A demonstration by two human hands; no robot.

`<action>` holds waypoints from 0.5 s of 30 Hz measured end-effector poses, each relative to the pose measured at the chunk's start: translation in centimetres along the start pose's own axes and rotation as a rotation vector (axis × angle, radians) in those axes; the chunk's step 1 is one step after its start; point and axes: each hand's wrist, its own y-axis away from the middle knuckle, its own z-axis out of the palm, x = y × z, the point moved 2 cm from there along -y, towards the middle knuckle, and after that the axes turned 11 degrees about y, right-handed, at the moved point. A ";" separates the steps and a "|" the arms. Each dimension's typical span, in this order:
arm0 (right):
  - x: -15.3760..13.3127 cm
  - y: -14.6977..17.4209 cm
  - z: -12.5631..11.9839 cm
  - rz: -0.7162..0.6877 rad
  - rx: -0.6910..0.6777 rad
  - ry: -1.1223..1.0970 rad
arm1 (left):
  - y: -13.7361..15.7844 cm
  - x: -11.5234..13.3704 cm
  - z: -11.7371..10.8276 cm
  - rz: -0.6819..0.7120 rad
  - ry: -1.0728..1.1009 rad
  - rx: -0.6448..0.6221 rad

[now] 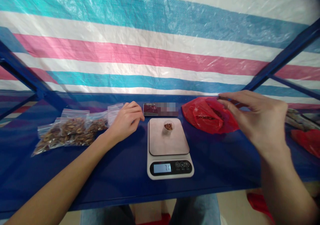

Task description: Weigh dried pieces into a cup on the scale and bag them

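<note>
Scale [168, 145]: white, on the blue shelf [212, 165], between the hands; display lit, looks like 7.1
Cup [168, 132]: small, clear, upright on the scale platform, toward its far edge; brown pieces [168, 126] inside
Right hand [262, 118]: over the right part of the red bag [201, 125]; thumb and forefinger pinching a small dark piece [220, 97], too small to identify
Red bag: right of the scale, mouth open; dark contents showing
Left hand [128, 120]: left of the scale, fingers bent, close together; can't tell whether they grip the clear bag [115, 112] beside them
Filled zip bags [72, 130]: bunched farther left; brown pieces inside
Dark slab [160, 109]: just behind the scale
</note>
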 end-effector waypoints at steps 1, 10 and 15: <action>-1.3 -0.3 -0.1 -0.052 0.008 -0.004 | 0.0 0.0 0.0 0.001 -0.002 0.001; -8.8 -0.8 4.4 -0.480 -0.402 -0.307 | 0.0 0.1 0.1 0.008 -0.012 -0.014; -9.0 -1.4 5.8 -0.513 -0.590 -0.311 | -0.1 0.2 0.0 0.033 -0.030 -0.009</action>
